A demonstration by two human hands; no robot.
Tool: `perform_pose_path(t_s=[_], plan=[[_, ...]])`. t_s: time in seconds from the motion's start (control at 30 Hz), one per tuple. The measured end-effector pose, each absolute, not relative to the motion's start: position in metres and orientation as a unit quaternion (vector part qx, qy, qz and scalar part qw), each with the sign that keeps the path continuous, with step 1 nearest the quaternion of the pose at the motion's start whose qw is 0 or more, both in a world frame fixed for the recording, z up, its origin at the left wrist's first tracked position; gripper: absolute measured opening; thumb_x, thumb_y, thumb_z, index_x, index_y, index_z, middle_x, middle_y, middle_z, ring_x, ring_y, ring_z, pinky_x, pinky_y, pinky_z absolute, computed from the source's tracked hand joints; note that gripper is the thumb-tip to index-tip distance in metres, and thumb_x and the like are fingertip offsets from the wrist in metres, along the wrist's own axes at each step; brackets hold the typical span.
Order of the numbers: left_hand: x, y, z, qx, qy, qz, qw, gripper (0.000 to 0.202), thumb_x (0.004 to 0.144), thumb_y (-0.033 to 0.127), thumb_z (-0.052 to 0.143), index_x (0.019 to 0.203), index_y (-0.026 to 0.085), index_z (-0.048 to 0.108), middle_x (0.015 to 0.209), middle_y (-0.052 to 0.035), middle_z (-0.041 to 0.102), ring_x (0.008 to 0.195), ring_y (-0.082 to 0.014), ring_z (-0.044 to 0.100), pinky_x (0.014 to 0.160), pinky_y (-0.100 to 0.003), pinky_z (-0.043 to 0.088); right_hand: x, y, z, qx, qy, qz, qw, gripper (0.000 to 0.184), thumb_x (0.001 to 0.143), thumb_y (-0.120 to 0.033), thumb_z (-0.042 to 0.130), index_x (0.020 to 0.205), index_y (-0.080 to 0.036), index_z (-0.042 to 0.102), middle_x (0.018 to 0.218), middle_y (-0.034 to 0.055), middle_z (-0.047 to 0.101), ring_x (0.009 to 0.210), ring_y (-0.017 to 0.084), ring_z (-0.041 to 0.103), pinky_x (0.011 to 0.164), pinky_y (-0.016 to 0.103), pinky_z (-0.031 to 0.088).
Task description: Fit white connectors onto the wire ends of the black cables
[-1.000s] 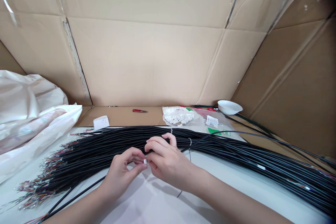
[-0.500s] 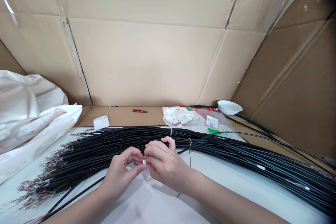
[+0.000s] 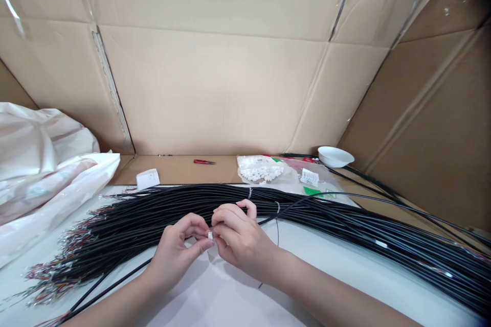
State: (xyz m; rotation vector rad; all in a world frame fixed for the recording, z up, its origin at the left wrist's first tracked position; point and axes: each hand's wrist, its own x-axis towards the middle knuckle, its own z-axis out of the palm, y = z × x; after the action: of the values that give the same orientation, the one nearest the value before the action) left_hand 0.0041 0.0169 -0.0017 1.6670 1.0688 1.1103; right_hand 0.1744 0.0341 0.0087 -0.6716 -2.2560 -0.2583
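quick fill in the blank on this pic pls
1. The left hand and right hand pinch a tiny white ____ between their fingertips.
2. The black cables end in ____ wires at the left.
3. The red snips lie on ____ behind the cables.
4. The white bowl sits toward the ____ of the view.

Answers: connector; multicoloured; cardboard; right

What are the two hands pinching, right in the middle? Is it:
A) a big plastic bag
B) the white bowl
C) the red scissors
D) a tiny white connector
D. The tiny white connector sits between the fingertips of the left hand and the right hand, in front of the black cables.
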Motion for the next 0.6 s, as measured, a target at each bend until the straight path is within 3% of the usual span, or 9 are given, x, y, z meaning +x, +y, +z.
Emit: perform_pose_path(t_s=[0.6], plan=[[0.0053,0.0156,0.0012,0.67,0.431,0.434,0.421,0.009,0.073,0.019,0.061,0.078,0.018,0.054,0.073,0.0003,0.062,0.07,-0.0141,0.06,0.066,-0.024,0.047,0.1728,0.0317,0.0088,-0.27,-0.878,-0.103,0.382,0.016,0.08,-0.007,0.042,0.07,-0.016,0.049,0.078,-0.0015,0.058,0.08,0.009,0.053,0.083,0.035,0.021]])
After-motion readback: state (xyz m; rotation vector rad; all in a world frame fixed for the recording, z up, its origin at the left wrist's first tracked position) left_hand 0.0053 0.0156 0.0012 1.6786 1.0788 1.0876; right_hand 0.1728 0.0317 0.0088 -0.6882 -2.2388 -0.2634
